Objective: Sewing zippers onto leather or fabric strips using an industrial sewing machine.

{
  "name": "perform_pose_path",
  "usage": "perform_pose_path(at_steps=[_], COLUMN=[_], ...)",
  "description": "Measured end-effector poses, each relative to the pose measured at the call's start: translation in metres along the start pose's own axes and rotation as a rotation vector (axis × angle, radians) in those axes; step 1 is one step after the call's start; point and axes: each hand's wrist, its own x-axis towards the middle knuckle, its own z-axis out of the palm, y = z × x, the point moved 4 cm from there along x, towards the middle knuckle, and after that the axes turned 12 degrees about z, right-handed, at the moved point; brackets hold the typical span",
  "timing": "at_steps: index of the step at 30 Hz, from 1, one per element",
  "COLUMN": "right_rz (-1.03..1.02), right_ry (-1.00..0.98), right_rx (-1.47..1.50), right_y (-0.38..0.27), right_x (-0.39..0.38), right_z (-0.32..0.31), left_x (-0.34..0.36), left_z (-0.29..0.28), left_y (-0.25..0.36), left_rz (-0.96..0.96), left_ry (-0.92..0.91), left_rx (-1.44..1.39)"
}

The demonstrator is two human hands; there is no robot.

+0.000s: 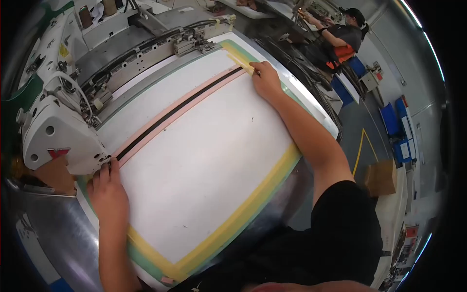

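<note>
A white board (199, 151) with yellow and green borders lies below me, crossed diagonally by a long black strip (179, 109) between pink bands (163, 129). My left hand (107, 194) is at the strip's lower-left end, beside the white machine head (58, 131), with bent fingertips gripping that end. At the upper-right end, my right hand (266, 82) has its fingers curled and pinched on the strip beside yellow tape (232, 51). Both thumbs are partly hidden.
A rail with metal clamps (185, 45) runs behind the board. A co-worker (340, 41) works at upper right near dark bundled strips (301, 73). Blue bins (389, 119) and a cardboard box (382, 177) stand to the right. Bare metal table (53, 233) shows at lower left.
</note>
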Motion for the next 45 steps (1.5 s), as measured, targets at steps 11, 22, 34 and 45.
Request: perform_pose_path(at_steps=[11, 22, 34, 45], right_rz=[-0.167, -0.485, -0.905, -1.323], right_ry=[-0.03, -0.455, -0.577, -0.408], right_rx=[-0.267, -0.221, -0.06, 0.353], right_y=[-0.025, -0.182, -0.282, -0.383], right_x=[-0.015, -0.153, -0.229, -0.31], right_z=[0.001, 0.053, 0.088, -0.015], left_x=[-0.003, -0.014, -0.014, -0.021], left_z=[-0.014, -0.014, -0.031, -0.016], left_y=[0.004, -0.007, 0.011, 0.007], left_rz=[0.022, -0.077, -0.016, -0.005], left_ry=[0.071, 0.11, 0.102, 0.117], left_rx=[-0.085, -0.35, -0.207, -0.324])
